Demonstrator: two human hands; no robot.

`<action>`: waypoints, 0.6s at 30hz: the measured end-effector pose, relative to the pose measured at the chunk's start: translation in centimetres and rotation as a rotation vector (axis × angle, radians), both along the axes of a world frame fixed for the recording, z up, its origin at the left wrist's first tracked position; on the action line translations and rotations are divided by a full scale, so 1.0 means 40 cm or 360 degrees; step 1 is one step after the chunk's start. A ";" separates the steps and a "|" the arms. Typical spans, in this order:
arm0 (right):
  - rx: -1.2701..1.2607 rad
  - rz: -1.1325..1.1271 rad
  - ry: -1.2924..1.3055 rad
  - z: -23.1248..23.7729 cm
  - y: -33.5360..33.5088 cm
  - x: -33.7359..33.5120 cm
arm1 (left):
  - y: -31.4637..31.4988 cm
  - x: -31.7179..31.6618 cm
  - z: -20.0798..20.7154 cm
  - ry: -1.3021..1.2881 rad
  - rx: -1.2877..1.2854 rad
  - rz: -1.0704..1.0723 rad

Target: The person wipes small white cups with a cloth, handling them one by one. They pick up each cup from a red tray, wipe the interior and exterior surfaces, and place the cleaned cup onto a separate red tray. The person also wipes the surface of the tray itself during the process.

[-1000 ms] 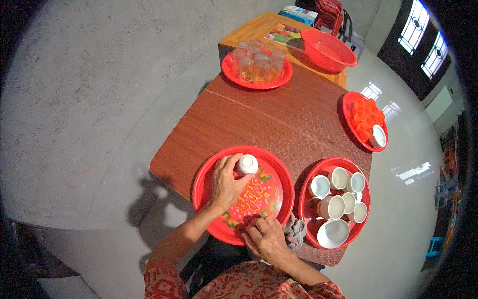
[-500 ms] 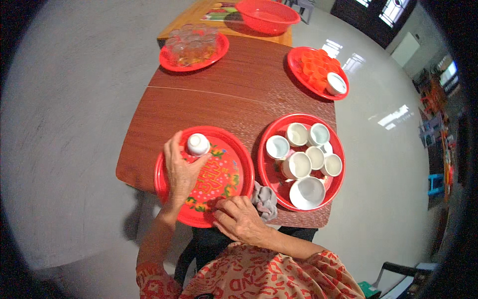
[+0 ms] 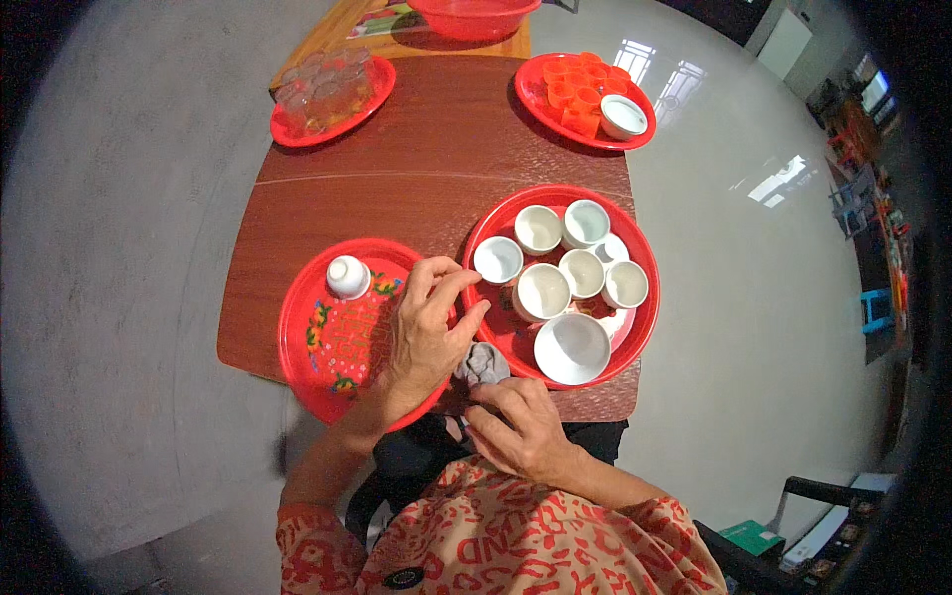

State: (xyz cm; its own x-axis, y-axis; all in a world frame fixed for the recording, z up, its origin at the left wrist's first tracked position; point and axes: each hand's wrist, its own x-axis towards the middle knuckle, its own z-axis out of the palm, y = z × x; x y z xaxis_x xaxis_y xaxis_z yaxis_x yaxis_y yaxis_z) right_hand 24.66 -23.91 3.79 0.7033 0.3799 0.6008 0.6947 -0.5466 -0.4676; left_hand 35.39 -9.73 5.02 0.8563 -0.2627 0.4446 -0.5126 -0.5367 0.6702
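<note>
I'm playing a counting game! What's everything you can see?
Round trays: four, red, brown table.
Upturned cup: one, white, left tray.
Cups: about seven, white, right tray.
Bowl: one, white, right tray.
Cloth: one, grey, between those trays.
Glasses: several, clear, far-left tray.
Small cups: many, orange, far-right tray.
Round vessel: one, white, far-right tray.
Basin: one, red, far table.
Stool: one, blue, right.
Shirt: one, tan and red, bottom.
Left hand: one, bare, over left tray.
Right hand: one, bare, at cloth.

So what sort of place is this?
Maybe a dining area in someone's home, though I can't be sure: there's a brown table with white cups in a red tray and clear glasses in another.
</note>
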 end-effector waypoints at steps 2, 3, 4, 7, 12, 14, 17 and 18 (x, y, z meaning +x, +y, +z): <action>-0.0053 -0.0092 0.0017 -0.009 -0.010 -0.001 | -0.019 0.007 -0.002 -0.0020 0.0001 0.0047; -0.0082 -0.0150 0.0029 -0.011 -0.003 0.002 | -0.023 0.018 -0.005 -0.0044 0.0021 0.0026; -0.0111 -0.0207 0.0042 -0.015 0.003 0.006 | -0.029 0.019 -0.011 -0.0046 0.0016 0.0009; -0.0214 -0.0232 0.0074 -0.026 0.012 0.012 | -0.056 0.013 -0.009 -0.0030 -0.0022 -0.0076; -0.0212 -0.0229 0.0151 -0.047 0.007 0.007 | -0.090 0.005 0.005 -0.0186 0.0292 -0.0403; -0.0211 -0.0216 0.0147 -0.056 0.007 0.008 | -0.095 0.008 -0.018 -0.0221 0.0357 -0.0460; -0.0213 -0.0221 0.0123 -0.060 0.010 0.011 | -0.099 0.009 -0.021 -0.0165 0.0259 -0.0505; -0.0214 -0.0224 0.0112 -0.060 0.011 0.013 | -0.098 0.009 -0.026 -0.0099 0.0223 -0.0515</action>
State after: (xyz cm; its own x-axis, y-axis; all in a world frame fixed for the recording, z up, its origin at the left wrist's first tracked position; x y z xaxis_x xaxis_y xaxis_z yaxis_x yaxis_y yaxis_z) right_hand 25.17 -23.47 1.37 0.7936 0.3484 0.4989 0.5752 -0.6969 -0.4283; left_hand 35.74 -13.67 3.96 0.6913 -0.5781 0.4336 -0.7085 -0.4241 0.5641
